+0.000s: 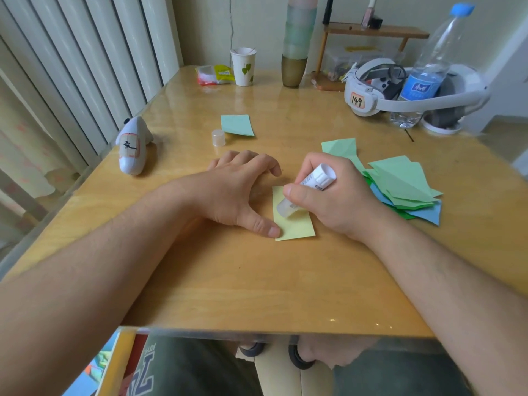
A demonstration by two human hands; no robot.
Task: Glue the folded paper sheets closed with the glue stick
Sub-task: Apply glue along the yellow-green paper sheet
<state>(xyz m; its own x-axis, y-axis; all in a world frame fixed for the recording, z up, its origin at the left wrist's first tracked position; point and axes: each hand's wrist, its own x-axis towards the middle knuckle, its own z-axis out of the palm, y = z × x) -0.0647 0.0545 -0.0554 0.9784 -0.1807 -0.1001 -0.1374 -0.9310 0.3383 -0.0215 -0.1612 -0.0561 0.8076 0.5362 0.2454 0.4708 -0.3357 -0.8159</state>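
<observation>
A folded yellow paper sheet lies flat near the middle of the wooden table. My right hand grips a white glue stick, its tip pressed down on the yellow sheet. My left hand rests spread on the table, its thumb holding down the sheet's left edge. The glue stick's clear cap stands further back. One folded light-green sheet lies beside the cap. A pile of folded green and blue sheets sits to the right of my right hand.
A white controller lies at the left edge. At the back stand a paper cup, a snack packet, a tall vase, a headset and a water bottle.
</observation>
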